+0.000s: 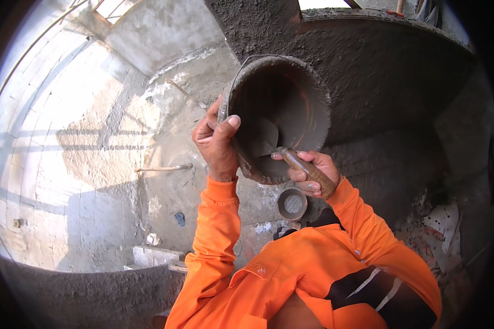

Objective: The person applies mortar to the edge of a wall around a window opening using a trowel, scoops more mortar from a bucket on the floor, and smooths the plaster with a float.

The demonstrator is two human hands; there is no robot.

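A mortar-crusted bucket (325, 104) is tipped so that its mouth faces me. My left hand (219, 140) grips its left rim, thumb on the near side and fingers behind. In my right hand (315, 172) is the wooden handle of a trowel (308, 170). The trowel's blade reaches inside the bucket against the lower left of its inner wall, where grey wet mortar (252, 134) coats the surface. Shadow hides part of the bucket's inside.
Wet grey plaster covers the wall (379, 71) at the upper right. Below the bucket stands a small pail (292, 204) with pale contents. Two sticks (164, 168) lie left of my arm, near a block (155, 255). Torn scraps (443, 225) are at the right.
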